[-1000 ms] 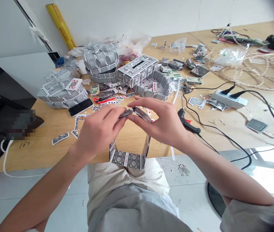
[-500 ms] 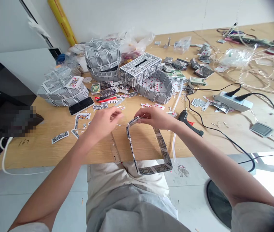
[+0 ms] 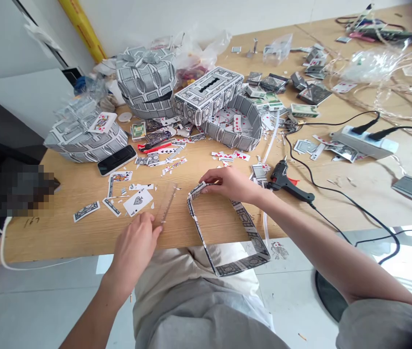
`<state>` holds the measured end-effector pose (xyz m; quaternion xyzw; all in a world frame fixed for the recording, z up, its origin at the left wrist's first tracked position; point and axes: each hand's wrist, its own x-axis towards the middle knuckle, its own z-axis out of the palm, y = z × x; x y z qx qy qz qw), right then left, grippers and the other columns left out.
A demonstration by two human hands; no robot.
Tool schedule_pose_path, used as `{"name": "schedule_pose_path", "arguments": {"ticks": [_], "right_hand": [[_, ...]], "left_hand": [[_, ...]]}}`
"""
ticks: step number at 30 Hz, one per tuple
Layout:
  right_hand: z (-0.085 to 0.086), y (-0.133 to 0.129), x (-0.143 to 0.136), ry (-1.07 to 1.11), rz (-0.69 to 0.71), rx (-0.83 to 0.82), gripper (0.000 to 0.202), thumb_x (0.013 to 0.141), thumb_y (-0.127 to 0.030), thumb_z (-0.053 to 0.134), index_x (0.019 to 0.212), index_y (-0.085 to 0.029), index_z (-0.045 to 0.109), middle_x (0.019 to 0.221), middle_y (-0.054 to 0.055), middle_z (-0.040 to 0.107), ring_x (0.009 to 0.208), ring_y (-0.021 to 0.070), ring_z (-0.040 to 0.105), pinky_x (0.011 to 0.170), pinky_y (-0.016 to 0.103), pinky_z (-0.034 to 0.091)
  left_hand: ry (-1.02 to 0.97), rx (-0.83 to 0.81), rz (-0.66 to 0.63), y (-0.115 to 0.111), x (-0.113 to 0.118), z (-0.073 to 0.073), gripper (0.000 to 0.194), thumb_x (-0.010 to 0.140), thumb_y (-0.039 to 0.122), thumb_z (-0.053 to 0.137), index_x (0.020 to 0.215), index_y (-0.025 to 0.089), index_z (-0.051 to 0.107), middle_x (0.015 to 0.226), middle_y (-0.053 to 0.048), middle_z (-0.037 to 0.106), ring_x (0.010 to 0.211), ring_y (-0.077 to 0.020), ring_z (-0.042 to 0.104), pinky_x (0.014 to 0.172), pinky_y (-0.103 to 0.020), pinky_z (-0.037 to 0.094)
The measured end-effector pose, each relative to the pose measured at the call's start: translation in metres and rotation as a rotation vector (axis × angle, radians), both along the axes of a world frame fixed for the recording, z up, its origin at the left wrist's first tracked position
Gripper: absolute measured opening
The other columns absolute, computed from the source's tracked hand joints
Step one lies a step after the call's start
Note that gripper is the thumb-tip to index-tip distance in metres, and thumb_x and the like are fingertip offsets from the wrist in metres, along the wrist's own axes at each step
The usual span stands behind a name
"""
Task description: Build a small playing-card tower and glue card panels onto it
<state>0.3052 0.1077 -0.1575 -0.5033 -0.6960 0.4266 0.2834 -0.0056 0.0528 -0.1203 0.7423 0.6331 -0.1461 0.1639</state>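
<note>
Since the earlier frame, the left hand (image 3: 136, 245) has dropped to the ruler (image 3: 168, 201), now slanted differently on the surface (image 3: 82, 240). It touches the ruler's near end; I cannot tell if it grips. The right hand (image 3: 229, 184) pinches the card frame (image 3: 242, 264), which juts past the surface's near edge.

Card frame (image 3: 242, 265): four-sided band of grey-and-white patterned cards, centre open, one far corner bent; far end above the table (image 3: 63, 237), near end projecting past its front edge. Ruler (image 3: 167, 203): transparent, graduations along one long side; slanted, over the table, near its front edge.
</note>
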Motion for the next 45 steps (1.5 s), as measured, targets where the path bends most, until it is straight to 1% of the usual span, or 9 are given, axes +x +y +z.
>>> {"name": "schedule_pose_path", "arguments": {"ticks": [7,13,19,22,26,32,35,40,45], "right_hand": [[0.000,-0.002,-0.002,-0.036,-0.021,0.019,0.017,0.091,-0.025,0.082,0.107,-0.018,0.082,0.103,0.009,0.086,0.097,0.0252,0.081,0.089,0.037,0.060],[0.005,-0.003,-0.003,-0.069,-0.026,0.021,0.016,0.091,-0.021,0.083,0.107,-0.018,0.081,0.104,0.008,0.086,0.095,0.0239,0.081,0.087,0.035,0.059],[0.006,-0.002,-0.002,-0.093,-0.010,0.028,0.015,0.093,-0.021,0.082,0.108,-0.018,0.081,0.103,0.008,0.086,0.095,0.0238,0.080,0.086,0.034,0.058],[0.006,-0.002,-0.002,-0.096,-0.009,0.037,0.015,0.093,-0.020,0.082,0.108,-0.018,0.081,0.103,0.008,0.085,0.094,0.0231,0.079,0.084,0.033,0.057],[0.005,-0.001,-0.001,-0.108,0.006,0.040,0.016,0.093,-0.017,0.081,0.109,-0.017,0.081,0.104,0.008,0.084,0.093,0.0224,0.078,0.083,0.032,0.055],[0.003,0.000,0.001,-0.113,0.032,0.084,0.015,0.094,-0.019,0.081,0.109,-0.017,0.080,0.103,0.008,0.084,0.092,0.0222,0.076,0.084,0.033,0.054],[0.004,0.001,0.002,-0.103,0.053,0.081,0.017,0.093,-0.022,0.084,0.110,-0.017,0.081,0.102,0.008,0.084,0.091,0.0221,0.076,0.083,0.033,0.054],[0.006,0.000,0.002,-0.077,0.066,0.083,0.018,0.094,-0.024,0.083,0.112,-0.019,0.082,0.102,0.007,0.085,0.091,0.0223,0.077,0.083,0.032,0.055],[0.007,-0.002,0.001,-0.083,0.069,0.082,0.018,0.097,-0.021,0.081,0.114,-0.019,0.082,0.107,0.007,0.085,0.096,0.0224,0.079,0.086,0.032,0.055]], "left_hand": [[-0.138,-0.070,0.031,0.016,-0.017,-0.004,0.008,0.105,0.028,0.056,0.108,0.021,0.058,0.121,-0.014,0.075,0.116,-0.0329,0.073,0.094,-0.042,0.052],[-0.391,-0.090,0.044,0.023,-0.030,-0.009,0.012,0.103,0.036,0.055,0.098,0.025,0.053,0.098,-0.005,0.073,0.096,-0.0264,0.073,0.087,-0.041,0.056],[-0.983,0.142,0.203,0.024,-0.027,0.021,0.046,0.097,0.040,0.074,0.137,0.026,0.057,0.096,-0.001,0.074,0.076,-0.0190,0.075,0.067,-0.034,0.067],[-1.026,0.415,0.176,0.024,-0.015,0.042,0.048,0.086,0.035,0.088,0.128,0.027,0.067,0.096,-0.002,0.079,0.072,-0.0194,0.077,0.054,-0.030,0.065],[-0.928,0.672,0.167,0.030,-0.003,0.059,0.024,0.081,0.038,0.091,0.099,0.030,0.078,0.090,0.002,0.083,0.071,-0.0231,0.080,0.060,-0.038,0.069],[-1.168,0.536,0.082,0.056,-0.007,0.062,0.019,0.075,0.032,0.095,0.091,0.034,0.085,0.087,0.008,0.084,0.059,-0.0213,0.073,0.048,-0.044,0.061],[-1.269,0.519,0.079,0.066,-0.007,0.060,0.022,0.079,0.026,0.090,0.094,0.041,0.084,0.087,0.012,0.083,0.068,-0.0234,0.076,0.061,-0.053,0.065],[-1.484,0.496,0.009,0.068,0.023,0.060,0.010,0.096,0.026,0.075,0.096,0.036,0.077,0.099,0.009,0.082,0.101,-0.0217,0.077,0.098,-0.056,0.064],[-1.669,0.379,-0.180,0.071,0.076,0.059,0.011,0.105,0.029,0.067,0.112,0.035,0.071,0.071,0.009,0.067,0.053,-0.0119,0.059,0.050,-0.030,0.054]]}}
